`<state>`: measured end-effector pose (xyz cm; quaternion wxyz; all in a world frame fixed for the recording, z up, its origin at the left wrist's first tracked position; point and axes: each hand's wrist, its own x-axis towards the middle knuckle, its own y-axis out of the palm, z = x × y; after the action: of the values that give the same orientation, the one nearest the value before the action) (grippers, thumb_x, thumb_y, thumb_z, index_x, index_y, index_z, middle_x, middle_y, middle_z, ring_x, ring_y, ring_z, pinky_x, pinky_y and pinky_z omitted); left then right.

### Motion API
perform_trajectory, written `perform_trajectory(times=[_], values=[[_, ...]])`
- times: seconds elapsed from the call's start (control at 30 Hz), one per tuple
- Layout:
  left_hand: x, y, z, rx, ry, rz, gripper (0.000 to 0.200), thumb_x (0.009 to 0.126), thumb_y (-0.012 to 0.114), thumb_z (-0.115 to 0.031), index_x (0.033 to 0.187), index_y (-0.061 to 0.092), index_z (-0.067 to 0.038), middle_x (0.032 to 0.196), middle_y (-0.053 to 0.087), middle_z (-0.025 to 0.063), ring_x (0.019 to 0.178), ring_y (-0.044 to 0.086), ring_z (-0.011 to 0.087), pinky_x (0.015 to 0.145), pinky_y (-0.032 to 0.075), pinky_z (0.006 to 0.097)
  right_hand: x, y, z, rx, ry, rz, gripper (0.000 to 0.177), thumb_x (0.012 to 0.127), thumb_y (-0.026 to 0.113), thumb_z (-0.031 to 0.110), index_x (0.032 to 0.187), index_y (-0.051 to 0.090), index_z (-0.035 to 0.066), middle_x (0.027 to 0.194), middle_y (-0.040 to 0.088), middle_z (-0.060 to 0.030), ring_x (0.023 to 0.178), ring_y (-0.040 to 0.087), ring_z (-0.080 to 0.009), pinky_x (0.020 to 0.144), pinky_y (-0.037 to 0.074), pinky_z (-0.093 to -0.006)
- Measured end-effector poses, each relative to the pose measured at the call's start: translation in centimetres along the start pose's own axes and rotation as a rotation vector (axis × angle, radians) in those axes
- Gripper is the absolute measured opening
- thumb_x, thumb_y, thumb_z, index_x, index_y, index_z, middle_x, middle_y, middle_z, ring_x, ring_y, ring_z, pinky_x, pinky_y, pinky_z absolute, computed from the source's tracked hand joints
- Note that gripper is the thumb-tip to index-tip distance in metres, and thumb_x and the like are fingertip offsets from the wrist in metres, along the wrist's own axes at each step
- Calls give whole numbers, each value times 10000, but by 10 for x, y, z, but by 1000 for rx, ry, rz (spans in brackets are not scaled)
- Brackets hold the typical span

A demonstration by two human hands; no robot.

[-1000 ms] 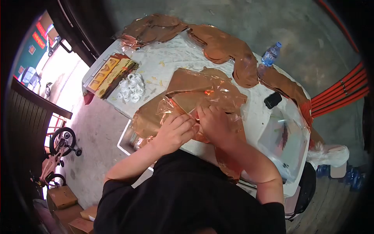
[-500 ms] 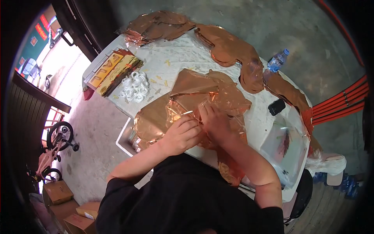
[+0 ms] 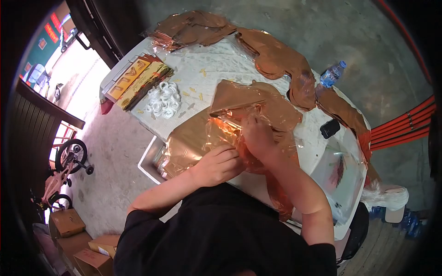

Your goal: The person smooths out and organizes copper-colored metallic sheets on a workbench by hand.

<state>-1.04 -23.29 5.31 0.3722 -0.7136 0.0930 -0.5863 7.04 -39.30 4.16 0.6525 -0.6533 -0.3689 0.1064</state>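
At the left edge of the worktop (image 3: 216,62) sit a stack of printed cards (image 3: 133,80) and a heap of white rings (image 3: 163,99). Your left hand (image 3: 218,164) is closed, gripping the copper foil piece (image 3: 239,99) right in front of you. Your right hand (image 3: 258,138) rests on it with fingers bent, and you cannot tell whether it pinches. With its clear wrap (image 3: 221,131) loose, this 1 piece looks about half done, and more foil shapes (image 3: 276,60) lie beyond.

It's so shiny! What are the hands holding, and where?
A copper foil sheet: left hand pinches its near edge, right hand grips its middle.
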Motion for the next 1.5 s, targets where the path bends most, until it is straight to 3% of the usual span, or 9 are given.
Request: perform_trajectory(times=[0.23,0.4,0.53,0.7,0.77,0.8,1.0,1.37,1.5], values=[[18,-43,29,87,-292,-279,460,674,742,-143,1101,591,-62,1095,537,102,963,531,281,866,426,391,2,-32,-29,145,104,3,231,760,529,77,984,586,67,827,592,-118,798,603,-279,663,498,-402],[32,-41,96,24,-647,-150,657,697,737,-155,1275,447,-43,1238,477,179,1158,438,357,970,372,382,11,-84,-62,177,69,-227,181,749,519,31,920,573,59,819,587,-117,786,579,-319,685,468,-403],[63,-9,139,-29,-535,-174,639,740,720,-168,1290,427,-30,1266,471,176,1197,437,304,1010,343,365,13,-106,-90,86,25,-298,198,757,509,3,927,595,55,853,604,-116,795,583,-311,689,475,-392],[99,10,148,-864,-796,1,285,858,639,-207,1036,564,3,862,605,57,784,534,122,727,435,258,0,-133,-116,233,136,-492,316,760,483,-56,1038,598,43,906,618,-124,768,610,-226,673,475,-295],[107,21,141,-738,-747,-103,239,866,630,-203,975,572,2,772,579,35,703,493,108,651,416,247,-6,-141,-124,726,433,-412,272,789,482,-33,1027,595,35,822,580,-101,708,556,-127,644,439,-245],[110,25,137,-597,-705,-217,207,874,620,-198,913,580,1,682,554,13,622,452,94,575,397,236,-8,-154,-129,507,444,-308,258,806,473,-32,1035,587,5,794,563,-56,708,502,-84,626,408,-220],[85,14,153,-377,-751,-366,212,877,602,-177,789,592,15,627,539,33,575,436,88,525,386,275,-41,-152,-201,1220,648,-547,155,867,563,68,1001,594,-3,836,603,-26,697,544,-87,594,443,-233],[29,12,153,-377,-997,205,322,874,609,-257,680,563,-3,563,473,-19,515,394,56,455,347,265,-50,-215,-271,1212,649,-1157,138,880,544,56,997,607,19,821,623,-24,665,566,-107,602,468,-235],[60,24,118,-354,-1002,324,261,847,621,-262,927,596,-15,634,608,49,577,579,148,553,456,296,-36,-223,-281,1227,493,-1045,153,880,532,44,1014,604,25,875,632,-28,724,578,-103,651,466,-235]])
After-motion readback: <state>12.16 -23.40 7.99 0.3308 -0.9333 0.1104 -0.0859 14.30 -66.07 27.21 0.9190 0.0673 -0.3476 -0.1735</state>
